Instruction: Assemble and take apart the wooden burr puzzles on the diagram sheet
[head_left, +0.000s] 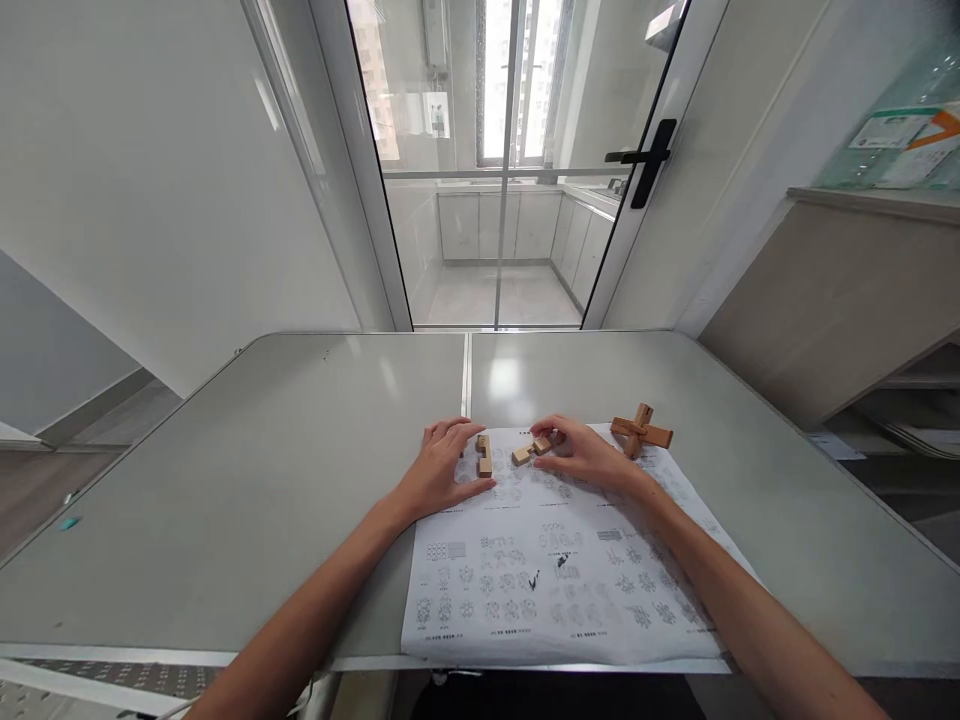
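Note:
Two light wooden puzzle pieces lie on a printed instruction sheet (517, 560). My left hand (442, 468) rests beside the left notched piece (488, 466), its thumb and fingers spread apart around it. That piece lies with its notch facing my palm. My right hand (581, 455) curls its thumb and fingers round the right end of the other notched piece (522, 456), which lies at a slant. Just beyond my right wrist is a darker brown assembled wooden cross puzzle (642, 432), at the sheet's upper right edge.
The sheet lies on a grey table (225, 520) with a seam down its middle. Beyond the table stands a glass door with a black handle (651, 162). A wooden shelf unit (840, 290) with plastic-wrapped bottles (907, 145) is at right. A small teal bit (70, 523) lies at the far left.

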